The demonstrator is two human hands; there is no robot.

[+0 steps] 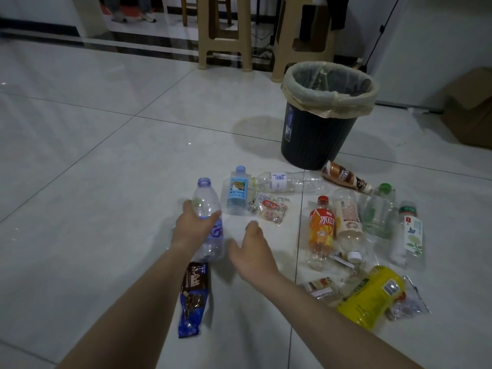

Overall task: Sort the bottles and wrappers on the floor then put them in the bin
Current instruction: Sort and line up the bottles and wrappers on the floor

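The left hand (193, 226) has its grip clamped round the middle of a clear bottle with a purple label (206, 195). The fingers wrap over the far side, the neck points away from the person, and the base pokes out under the wrist. Whether the base touches the floor (106, 182) cannot be told. The right hand (253, 251) is just beside that bottle on its right, with fingers loose and apart, holding nothing. A dark blue wrapper (193, 296) lies on the floor right below the bottle's base. Beyond the hands are a blue-label bottle (237, 191), a long clear bottle (288, 181) on its side, and a candy wrapper (269, 207) touching the blue-label one. To the right a looser heap lies together: an orange bottle (320, 227), a cream-label bottle (347, 217), a green-cap bottle (378, 209), a white-label bottle (411, 233) and a brown bottle (344, 177) near the foot of the bin (316, 137). Nearest the person on that side is a yellow bottle (371, 296) with a clear wrapper (410, 302) against it. The bin stands upright beyond the heap, black with a pale liner folded over its rim, well apart from both hands. Two plastic stools (225, 30) stand behind it.
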